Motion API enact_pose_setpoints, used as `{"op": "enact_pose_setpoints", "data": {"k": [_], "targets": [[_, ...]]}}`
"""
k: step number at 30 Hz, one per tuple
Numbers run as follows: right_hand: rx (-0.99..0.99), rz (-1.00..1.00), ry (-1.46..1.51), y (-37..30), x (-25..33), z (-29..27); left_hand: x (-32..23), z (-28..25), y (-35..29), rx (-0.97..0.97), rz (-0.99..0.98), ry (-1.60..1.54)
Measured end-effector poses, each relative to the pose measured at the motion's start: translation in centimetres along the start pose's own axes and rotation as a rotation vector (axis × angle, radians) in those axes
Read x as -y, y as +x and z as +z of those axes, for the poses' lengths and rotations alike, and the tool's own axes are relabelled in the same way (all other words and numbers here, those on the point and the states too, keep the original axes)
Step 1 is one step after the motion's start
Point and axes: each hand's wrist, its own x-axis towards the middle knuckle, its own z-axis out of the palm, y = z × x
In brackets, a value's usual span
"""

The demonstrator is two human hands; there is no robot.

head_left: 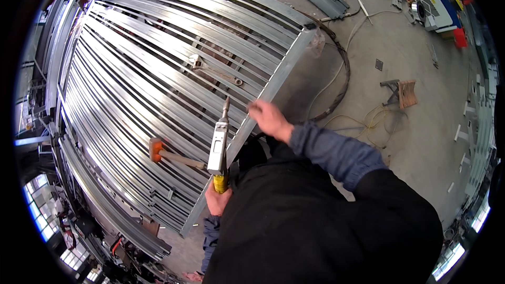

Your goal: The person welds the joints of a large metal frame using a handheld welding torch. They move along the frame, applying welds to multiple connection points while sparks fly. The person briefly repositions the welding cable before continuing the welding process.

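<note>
My left hand (218, 200) is wrapped round the yellow grip of a silver welding gun (218, 147). The gun's narrow tip points away from me, over the metal slats near the frame's edge. My right hand (270, 118) is beside the end bar (289, 63) of the slatted metal frame (126, 68). Its fingers are curled together at the bar; whatever they may pinch is hidden. Left of the gun, a mallet (156, 150) with an orange head and wooden handle lies across the slats. Farther off, an adjustable wrench (215, 72) rests on the frame.
A small folding stool (406, 94) stands on the floor at right. Cables and a dark hose (344, 81) curve along the floor beside the frame. A blue and white machine (431, 2) with wire spools is at far right. Long metal profiles (115, 210) lie along the left.
</note>
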Motion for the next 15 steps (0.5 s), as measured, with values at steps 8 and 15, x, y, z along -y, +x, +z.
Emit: {"op": "enact_pose_setpoints", "data": {"k": [8, 15], "targets": [[0.397, 0.137, 0.292, -7.3, 4.5, 1.5, -1.3, 0.9, 4.2, 0.229, 0.11, 0.106], [0.31, 0.355, 0.485, -7.2, 3.4, 3.7, -0.8, 1.8, 6.3, 0.286, 0.042, 0.026]]}}
